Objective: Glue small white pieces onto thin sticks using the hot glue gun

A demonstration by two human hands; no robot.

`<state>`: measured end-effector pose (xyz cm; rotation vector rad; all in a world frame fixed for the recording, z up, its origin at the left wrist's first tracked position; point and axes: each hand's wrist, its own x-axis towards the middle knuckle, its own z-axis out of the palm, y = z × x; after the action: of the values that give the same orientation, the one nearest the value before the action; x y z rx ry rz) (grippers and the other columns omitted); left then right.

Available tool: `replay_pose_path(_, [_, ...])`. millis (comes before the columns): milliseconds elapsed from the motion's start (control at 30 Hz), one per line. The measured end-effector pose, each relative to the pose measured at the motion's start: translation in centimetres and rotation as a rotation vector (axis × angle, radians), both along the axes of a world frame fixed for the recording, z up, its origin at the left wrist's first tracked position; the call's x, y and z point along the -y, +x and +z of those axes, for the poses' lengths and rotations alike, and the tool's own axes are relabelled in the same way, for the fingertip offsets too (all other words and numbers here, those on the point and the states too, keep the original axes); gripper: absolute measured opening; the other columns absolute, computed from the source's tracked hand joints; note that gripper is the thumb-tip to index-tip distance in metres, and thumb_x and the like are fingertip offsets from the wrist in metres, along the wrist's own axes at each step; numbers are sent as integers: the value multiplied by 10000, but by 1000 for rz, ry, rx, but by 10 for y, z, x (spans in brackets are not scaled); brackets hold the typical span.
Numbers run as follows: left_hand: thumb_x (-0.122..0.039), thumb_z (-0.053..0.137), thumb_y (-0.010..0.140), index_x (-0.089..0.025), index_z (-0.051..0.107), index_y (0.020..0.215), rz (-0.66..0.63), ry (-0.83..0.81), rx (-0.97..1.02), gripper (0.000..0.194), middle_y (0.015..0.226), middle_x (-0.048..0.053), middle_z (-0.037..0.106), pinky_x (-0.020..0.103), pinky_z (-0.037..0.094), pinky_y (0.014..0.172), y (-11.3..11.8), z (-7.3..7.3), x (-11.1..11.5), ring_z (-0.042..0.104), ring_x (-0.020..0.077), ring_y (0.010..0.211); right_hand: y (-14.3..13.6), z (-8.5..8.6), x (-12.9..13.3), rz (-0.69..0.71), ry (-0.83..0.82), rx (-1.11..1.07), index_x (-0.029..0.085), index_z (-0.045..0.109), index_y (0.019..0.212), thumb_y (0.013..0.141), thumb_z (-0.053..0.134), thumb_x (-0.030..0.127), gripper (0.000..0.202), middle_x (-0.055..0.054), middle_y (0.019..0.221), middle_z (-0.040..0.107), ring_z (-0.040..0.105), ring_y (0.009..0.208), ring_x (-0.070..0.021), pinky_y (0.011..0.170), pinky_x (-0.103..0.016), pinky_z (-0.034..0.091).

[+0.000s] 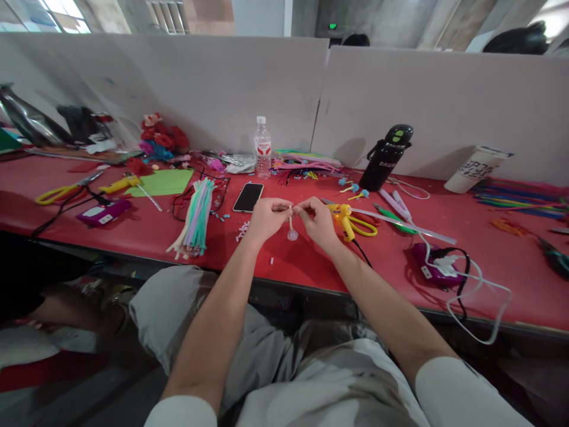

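Observation:
My left hand (272, 218) and my right hand (316, 222) meet over the red table, fingertips pinched close together. Between them they grip the upper end of a small pipe-cleaner flower (292, 235), its cream stem upright and its pale lilac head hanging downward. Exactly what lies between the fingertips is too small to make out. Beside my left hand are scattered small pale pink pieces (242, 230) and a phone (248, 197). A yellow glue gun (343, 220) stands just right of my right hand, with yellow-handled scissors (362, 226) behind it.
A bundle of pipe cleaners (198, 214) lies at left, near green paper (166, 182). A plastic bottle (262, 148), a black flask (386, 159) and a tilted white cup (476, 169) stand along the partition (195, 89). A purple power box (438, 267) trails cables at right.

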<state>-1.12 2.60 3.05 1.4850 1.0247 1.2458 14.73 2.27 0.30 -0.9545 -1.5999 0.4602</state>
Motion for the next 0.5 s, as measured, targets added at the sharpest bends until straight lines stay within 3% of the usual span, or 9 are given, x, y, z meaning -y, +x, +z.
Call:
replay_pose_path(200, [-317,848,634,-117,745,849,14,-17,49,311,803,91,740,386,612,775,-1,3,1,715,208,756,4,5,0,30,76,84,217,643,811,908,584,274,127,-30,813,634,582,775,-169,740,-328,471])
replay_pose_path(500, [-287,817,678,-108,718,888,59,-27,138,294,854,102,743,405,615,809,-12,2,-6,725,226,826,7,7,4,32,62,97,214,634,819,894,627,356,161,-27,812,621,566,743,-158,709,-318,479])
